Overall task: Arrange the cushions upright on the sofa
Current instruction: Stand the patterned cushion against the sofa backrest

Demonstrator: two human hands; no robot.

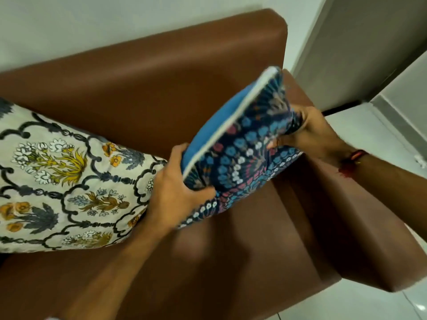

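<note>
A dark blue floral cushion [240, 148] with a plain blue back and white piping is held tilted above the right end of the brown leather sofa [161, 84]. My left hand [175, 188] grips its lower left edge. My right hand [309, 132] clutches its right corner near the sofa's armrest [346, 204]. A cream cushion [62, 181] with yellow and grey flower print leans against the backrest on the left, touching my left hand.
A white wall [115, 19] rises behind the sofa. A grey door or panel [360, 47] stands at the right. Pale floor tiles [369, 303] lie beside and in front of the armrest.
</note>
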